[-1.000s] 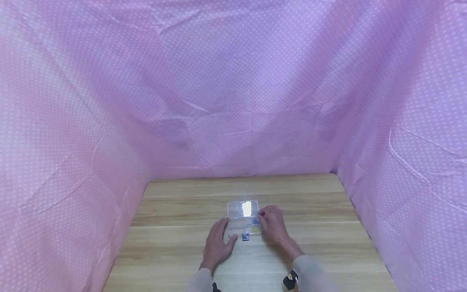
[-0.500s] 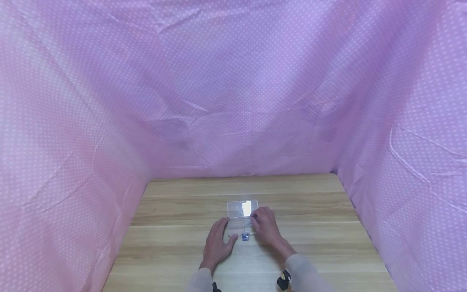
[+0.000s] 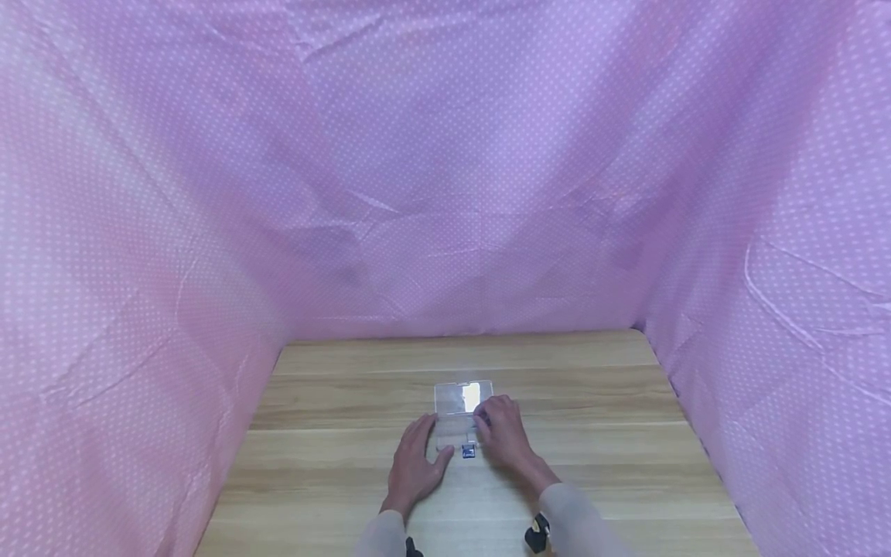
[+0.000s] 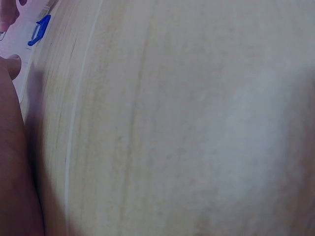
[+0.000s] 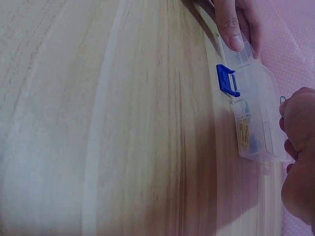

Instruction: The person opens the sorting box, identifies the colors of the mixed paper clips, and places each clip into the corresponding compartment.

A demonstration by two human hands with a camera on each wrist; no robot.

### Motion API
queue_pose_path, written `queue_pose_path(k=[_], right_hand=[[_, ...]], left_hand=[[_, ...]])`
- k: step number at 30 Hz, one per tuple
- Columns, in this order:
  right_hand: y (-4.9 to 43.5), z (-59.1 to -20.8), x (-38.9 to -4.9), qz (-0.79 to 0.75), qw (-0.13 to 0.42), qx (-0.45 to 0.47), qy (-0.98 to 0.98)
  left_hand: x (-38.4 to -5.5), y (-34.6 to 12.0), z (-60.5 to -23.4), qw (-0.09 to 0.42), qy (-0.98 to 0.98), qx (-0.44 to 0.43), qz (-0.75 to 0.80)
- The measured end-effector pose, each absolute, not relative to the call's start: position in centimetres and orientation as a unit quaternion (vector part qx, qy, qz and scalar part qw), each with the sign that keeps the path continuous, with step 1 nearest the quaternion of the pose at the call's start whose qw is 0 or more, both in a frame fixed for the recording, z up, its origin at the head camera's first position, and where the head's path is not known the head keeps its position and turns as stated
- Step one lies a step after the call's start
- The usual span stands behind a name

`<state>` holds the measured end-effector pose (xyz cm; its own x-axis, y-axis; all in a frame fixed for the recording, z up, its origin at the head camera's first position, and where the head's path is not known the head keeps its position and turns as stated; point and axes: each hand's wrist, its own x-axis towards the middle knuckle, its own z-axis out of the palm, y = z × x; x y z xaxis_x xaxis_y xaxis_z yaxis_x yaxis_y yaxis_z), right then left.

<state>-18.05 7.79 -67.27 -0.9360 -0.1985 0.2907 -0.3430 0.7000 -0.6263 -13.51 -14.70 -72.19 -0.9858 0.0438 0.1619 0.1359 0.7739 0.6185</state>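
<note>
A clear plastic compartment box (image 3: 451,429) lies on the table with its lid (image 3: 449,399) tipped back and its blue latch (image 5: 227,80) at the front. My left hand (image 3: 414,468) holds the box's left end, thumb at the front wall and fingers toward the back. Over the right half of the box, my right hand (image 3: 505,433) pinches a greenish paper clip (image 5: 282,100) that shows as a small wire loop at the fingertips. Yellow paper clips (image 5: 243,132) lie in a right-hand compartment, with blue and green ones beside them, partly blurred through the plastic.
The wood-grain table (image 3: 334,402) extends around the box on all sides. Pink dotted cloth (image 3: 445,271) hangs behind the table and along both sides.
My right hand has moved left from the box's right edge to over its compartments, covering the blue and yellow clips in the head view. The left hand stays at the box's left end.
</note>
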Motion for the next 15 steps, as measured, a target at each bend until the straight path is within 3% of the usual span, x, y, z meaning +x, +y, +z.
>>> queue_pose_path(k=[15], right_hand=[[7.47,-67.20,-17.86,0.352,0.072,0.143,-0.922]], left_hand=[[-13.21,-14.62,-71.62,0.084,-0.935,-0.055,-0.340]])
